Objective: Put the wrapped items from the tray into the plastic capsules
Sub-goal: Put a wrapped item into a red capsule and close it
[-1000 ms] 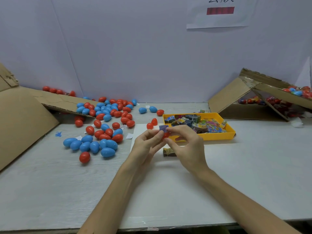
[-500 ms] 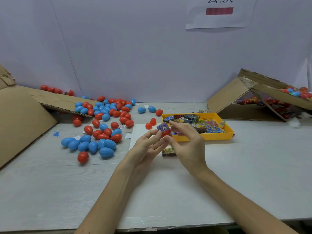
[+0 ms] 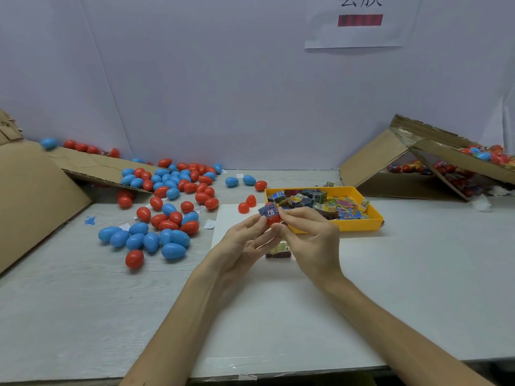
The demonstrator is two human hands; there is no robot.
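1. A pale table (image 3: pixel 418 274) stands against a plain wall, with a yellow tray (image 3: pixel 374 222) of packets on it.
2. A blue packet (image 3: pixel 268 211) sits across the mouth of a red half (image 3: pixel 273 220), held in the air just off the tray's near left corner.
3. The left hand (image 3: pixel 245 240) seems to grip the half from the side away from the tray. The right hand (image 3: pixel 309 238) pinches the packet's tray-side edge.
4. The packet looks wider than the mouth. I would tuck its corners in, keep the half upright, and press at the centre, not at an edge.
5. A spare packet (image 3: pixel 278 250) lies on the table in front of the tray, under the hands.
6. Loose capsules (image 3: pixel 167 207) lie well left of the tray, and a matching half would have to come from there.
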